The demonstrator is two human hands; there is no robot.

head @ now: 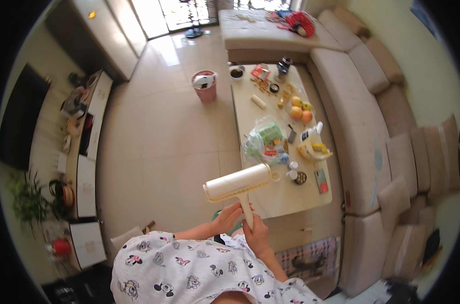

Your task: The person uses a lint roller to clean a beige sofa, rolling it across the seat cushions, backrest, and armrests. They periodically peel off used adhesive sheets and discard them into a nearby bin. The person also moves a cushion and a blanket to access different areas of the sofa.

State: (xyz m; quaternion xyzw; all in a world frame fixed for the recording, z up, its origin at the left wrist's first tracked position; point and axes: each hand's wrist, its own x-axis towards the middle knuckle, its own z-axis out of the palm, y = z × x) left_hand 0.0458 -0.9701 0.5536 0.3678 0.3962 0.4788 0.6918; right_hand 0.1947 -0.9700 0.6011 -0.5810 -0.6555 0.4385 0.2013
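Note:
A white lint roller (237, 182) with a cream frame is held up in front of me, over the floor and the near left corner of the coffee table. My right hand (257, 235) grips the lower part of its handle (246, 209). Close against the handle's upper part is my left hand (227, 219), its fingers stretched out. Some fingertips show just past the handle; whether the left hand grips it is unclear. The roller's head points up and away, tilted with its right end higher in the view.
The coffee table (287, 201) bears a plastic bag (266, 138), fruit (301, 110), small bottles (291, 174) and a phone (321, 181). A sofa (359, 129) runs along the right. A pink bin (205, 93) stands on the tiled floor, and a low cabinet (86, 186) lines the left.

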